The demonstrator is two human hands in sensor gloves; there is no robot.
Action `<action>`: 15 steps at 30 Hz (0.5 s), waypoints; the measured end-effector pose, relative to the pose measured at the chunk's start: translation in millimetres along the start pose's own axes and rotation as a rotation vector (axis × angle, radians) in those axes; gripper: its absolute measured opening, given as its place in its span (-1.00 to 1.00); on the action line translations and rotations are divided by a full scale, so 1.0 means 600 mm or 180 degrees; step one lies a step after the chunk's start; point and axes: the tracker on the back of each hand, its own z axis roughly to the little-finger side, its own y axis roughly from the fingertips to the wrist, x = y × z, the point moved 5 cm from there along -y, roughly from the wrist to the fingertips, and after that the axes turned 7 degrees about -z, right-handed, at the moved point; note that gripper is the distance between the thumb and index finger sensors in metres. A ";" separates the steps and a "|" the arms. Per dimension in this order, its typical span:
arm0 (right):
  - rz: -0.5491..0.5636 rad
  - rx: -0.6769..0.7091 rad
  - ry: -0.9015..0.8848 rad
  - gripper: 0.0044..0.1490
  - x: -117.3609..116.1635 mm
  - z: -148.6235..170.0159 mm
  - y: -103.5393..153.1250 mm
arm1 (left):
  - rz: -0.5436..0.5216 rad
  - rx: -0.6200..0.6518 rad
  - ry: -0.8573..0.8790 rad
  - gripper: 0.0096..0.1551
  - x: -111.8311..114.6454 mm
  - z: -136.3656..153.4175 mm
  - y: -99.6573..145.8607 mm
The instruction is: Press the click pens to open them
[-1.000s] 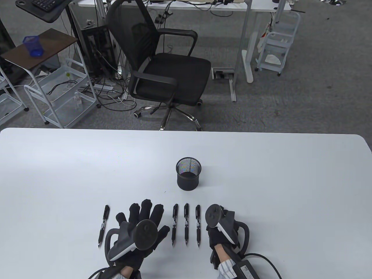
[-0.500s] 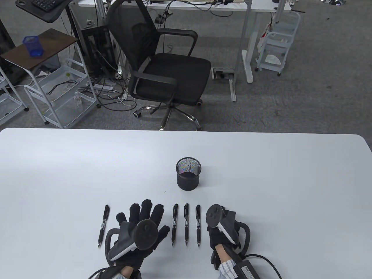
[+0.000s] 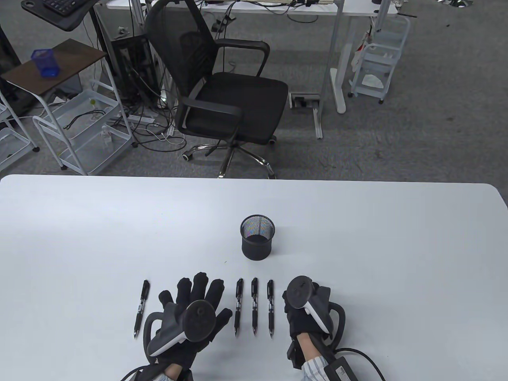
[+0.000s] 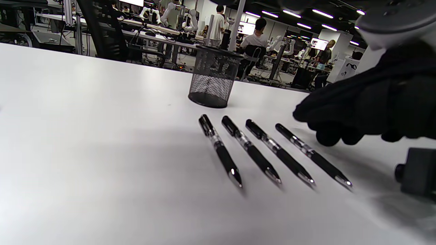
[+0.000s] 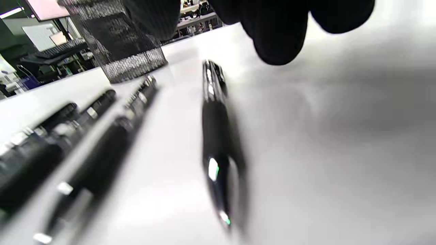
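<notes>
Three black click pens [image 3: 254, 304] lie side by side on the white table [image 3: 357, 238], tips toward me, and one more pen [image 3: 141, 307] lies further left. My left hand [image 3: 194, 293] rests flat with its fingers spread between them, holding nothing. My right hand [image 3: 289, 313] is just right of the three pens, fingers curled downward. In the right wrist view its fingertips [image 5: 276, 37] hover above the far end of a fourth pen [image 5: 214, 115] without gripping it. The left wrist view shows this pen [image 4: 311, 154] beside the right hand [image 4: 357, 102].
A black mesh pen cup [image 3: 257, 237] stands upright behind the pens, also seen in the left wrist view [image 4: 213, 80]. A black office chair [image 3: 222, 95] and white carts [image 3: 83, 131] stand on the floor beyond the table's far edge.
My right hand has shifted slightly to the right. The left hand and the pens have not moved.
</notes>
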 end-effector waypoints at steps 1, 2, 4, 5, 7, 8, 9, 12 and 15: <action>0.0055 0.0039 -0.0010 -0.10 0.009 -0.003 0.006 | 0.0003 0.0008 0.0018 -0.18 0.000 0.000 0.000; 0.0187 0.0115 -0.0019 -0.11 0.025 -0.010 0.018 | 0.0004 0.0013 0.0039 -0.18 -0.001 0.000 0.000; 0.0387 0.0271 -0.0031 -0.13 0.048 -0.022 0.038 | -0.0007 0.0016 0.0038 -0.18 -0.002 -0.001 0.001; 0.0508 0.0365 -0.0042 -0.13 0.061 -0.030 0.051 | -0.0013 0.0018 0.0032 -0.18 -0.002 -0.001 0.001; 0.0694 0.0457 -0.0045 -0.15 0.076 -0.042 0.071 | -0.0017 0.0031 0.0033 -0.18 -0.002 -0.003 0.002; 0.0753 0.0491 -0.0024 -0.14 0.081 -0.048 0.079 | -0.0018 0.0037 0.0032 -0.18 -0.002 -0.004 0.002; 0.0830 0.0565 0.0031 -0.14 0.085 -0.058 0.090 | -0.0020 0.0044 0.0027 -0.18 -0.001 -0.005 0.002; 0.0913 0.0839 0.0165 -0.13 0.085 -0.085 0.113 | -0.0045 0.0061 0.0026 -0.18 -0.003 -0.006 0.004; 0.0881 0.1163 0.0248 -0.10 0.075 -0.107 0.128 | -0.0088 0.0077 0.0036 -0.18 -0.007 -0.006 0.006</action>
